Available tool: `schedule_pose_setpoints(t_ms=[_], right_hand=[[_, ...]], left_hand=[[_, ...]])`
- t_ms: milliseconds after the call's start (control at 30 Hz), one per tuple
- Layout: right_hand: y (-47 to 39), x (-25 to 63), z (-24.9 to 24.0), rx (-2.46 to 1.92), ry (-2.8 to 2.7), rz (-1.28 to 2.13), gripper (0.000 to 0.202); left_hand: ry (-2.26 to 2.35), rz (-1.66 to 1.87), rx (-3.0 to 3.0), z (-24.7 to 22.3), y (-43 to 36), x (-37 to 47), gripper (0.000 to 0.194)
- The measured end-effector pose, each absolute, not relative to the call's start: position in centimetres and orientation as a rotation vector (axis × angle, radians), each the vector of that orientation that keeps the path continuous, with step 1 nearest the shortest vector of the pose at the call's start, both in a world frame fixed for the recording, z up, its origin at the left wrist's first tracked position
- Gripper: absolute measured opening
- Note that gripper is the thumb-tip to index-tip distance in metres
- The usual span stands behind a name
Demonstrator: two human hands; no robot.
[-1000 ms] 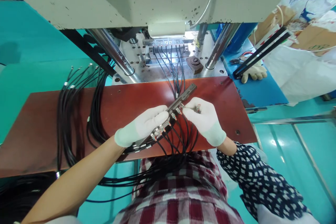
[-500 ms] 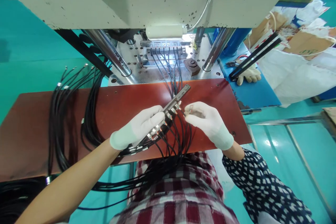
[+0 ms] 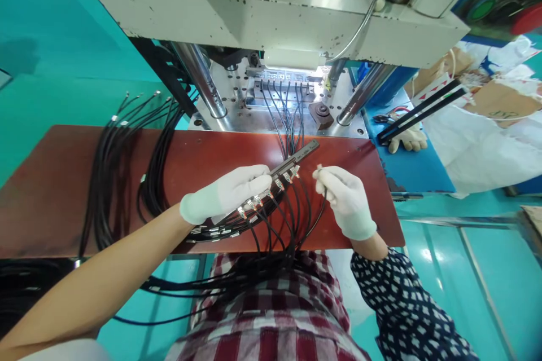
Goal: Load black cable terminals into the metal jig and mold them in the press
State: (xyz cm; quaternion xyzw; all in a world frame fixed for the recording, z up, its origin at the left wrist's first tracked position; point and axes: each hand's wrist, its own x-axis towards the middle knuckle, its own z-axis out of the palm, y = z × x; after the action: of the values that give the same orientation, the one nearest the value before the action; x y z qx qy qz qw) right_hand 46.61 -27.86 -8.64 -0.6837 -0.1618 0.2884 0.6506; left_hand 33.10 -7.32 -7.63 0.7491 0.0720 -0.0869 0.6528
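My left hand [image 3: 243, 186], in a white glove, grips a long metal bar [image 3: 305, 151] that lies slantwise above the brown board. Several metal cable connectors [image 3: 279, 184] sit in a row along the bar's lower edge, with black cables [image 3: 292, 214] hanging from them toward my lap. To the right of the bar, my gloved right hand [image 3: 334, 183] pinches the end of one black cable [image 3: 322, 211], its small metal tip [image 3: 319, 167] poking up between the fingers. This cable end is apart from the bar.
Behind the brown board [image 3: 359, 208] stands a press [image 3: 271, 22] with steel columns and more cables in its metal fixture [image 3: 279, 93]. Coiled black cables [image 3: 105, 180] lie at the left. On the blue surface [image 3: 432, 172] at the right are pliers and a glove [image 3: 409, 139].
My right hand has turned and closed on a cable end, now raised beside the bar. The camera view has shifted; my left hand still grips the bar.
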Motion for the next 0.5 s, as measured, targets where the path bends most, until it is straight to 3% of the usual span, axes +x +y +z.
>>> schedule_pose_setpoints(t_ms=[500], right_hand=[[-25.9, 46.6, -7.7, -1.794, -0.556, 0.681, 0.021]], left_hand=[[0.122, -0.245, 1.746, -8.5, -7.4, 33.2, 0.043]])
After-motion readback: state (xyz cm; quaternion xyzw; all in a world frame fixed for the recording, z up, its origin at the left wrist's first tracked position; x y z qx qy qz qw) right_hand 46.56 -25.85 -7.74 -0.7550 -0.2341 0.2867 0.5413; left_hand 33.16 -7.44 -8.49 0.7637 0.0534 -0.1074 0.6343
